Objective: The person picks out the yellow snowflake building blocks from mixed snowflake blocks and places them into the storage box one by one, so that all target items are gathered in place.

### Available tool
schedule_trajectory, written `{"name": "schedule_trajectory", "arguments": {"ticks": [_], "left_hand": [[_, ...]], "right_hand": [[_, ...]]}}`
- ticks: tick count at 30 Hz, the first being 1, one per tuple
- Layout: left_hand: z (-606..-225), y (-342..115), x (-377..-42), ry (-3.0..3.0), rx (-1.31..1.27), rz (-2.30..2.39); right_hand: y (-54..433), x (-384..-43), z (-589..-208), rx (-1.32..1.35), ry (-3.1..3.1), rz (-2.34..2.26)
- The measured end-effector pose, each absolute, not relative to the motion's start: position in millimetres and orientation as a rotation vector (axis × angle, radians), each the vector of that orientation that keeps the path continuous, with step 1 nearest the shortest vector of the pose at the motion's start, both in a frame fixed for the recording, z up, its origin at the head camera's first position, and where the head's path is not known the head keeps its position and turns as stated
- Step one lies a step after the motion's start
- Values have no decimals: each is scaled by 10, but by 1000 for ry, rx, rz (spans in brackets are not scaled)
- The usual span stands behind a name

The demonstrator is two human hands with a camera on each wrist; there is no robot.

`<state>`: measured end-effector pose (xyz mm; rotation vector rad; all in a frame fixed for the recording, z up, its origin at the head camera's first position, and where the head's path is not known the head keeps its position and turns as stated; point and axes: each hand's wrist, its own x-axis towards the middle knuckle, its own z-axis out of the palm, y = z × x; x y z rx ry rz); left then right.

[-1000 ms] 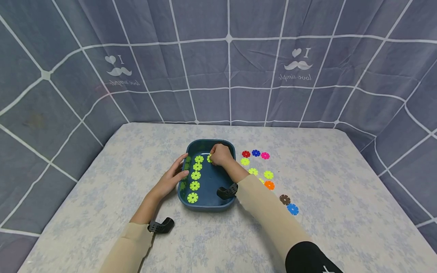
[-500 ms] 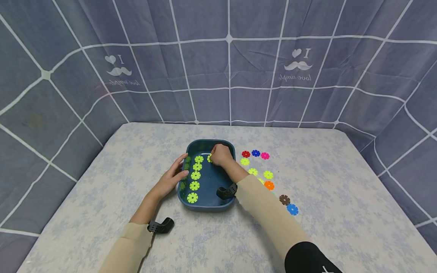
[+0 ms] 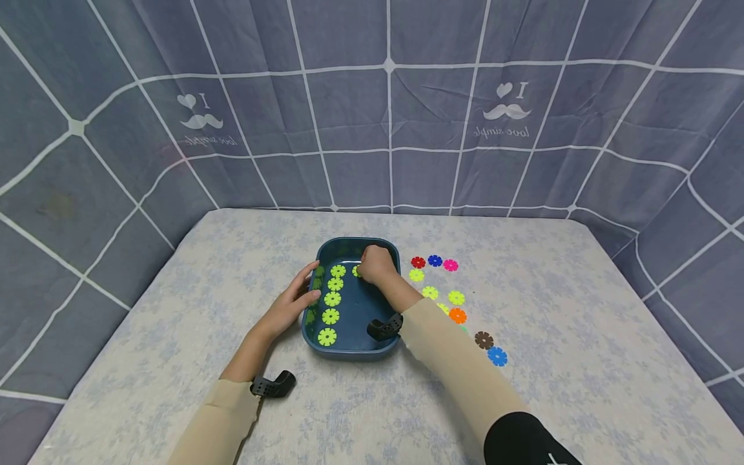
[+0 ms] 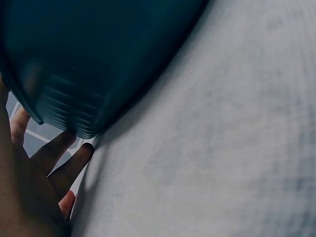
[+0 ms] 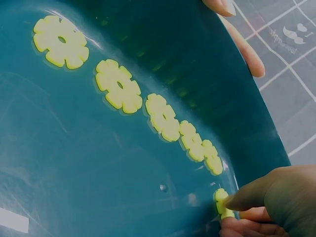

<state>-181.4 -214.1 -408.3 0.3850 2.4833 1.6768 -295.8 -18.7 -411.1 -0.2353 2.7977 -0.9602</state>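
Note:
A dark teal plastic tub [image 3: 351, 354] stands on the table. Along its left side, several yellow-green flower-shaped notched discs [image 3: 330, 316] lie flat in a column. My right hand [image 3: 376, 265] reaches into the tub's far end and pinches another such disc [image 5: 220, 202] between thumb and fingers, down by the tub's floor. Part of that disc is hidden behind the fingers. My left hand [image 3: 290, 300] rests against the tub's left side, thumb and forefinger tips at the rim. In the left wrist view, its other fingers [image 4: 71, 168] are spread, nearly straight, near the outer wall.
Right of the tub lie loose discs: red [image 3: 418, 262], dark blue [image 3: 434, 260], pink [image 3: 450, 265], several yellow-green [image 3: 456, 298], orange [image 3: 458, 315], brown [image 3: 484, 340] and light blue [image 3: 496, 356]. My right forearm partly covers this area. A grey checked curtain [image 3: 360, 116] hangs behind the table.

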Motion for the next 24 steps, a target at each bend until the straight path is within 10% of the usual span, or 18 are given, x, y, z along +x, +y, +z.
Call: {"name": "schedule_trajectory", "arguments": {"ticks": [24], "left_hand": [[-4085,-2131,-1812,2466,385,1687]], "right_hand": [[-2,-2834,-3888,-289,2520,-1574]]}}
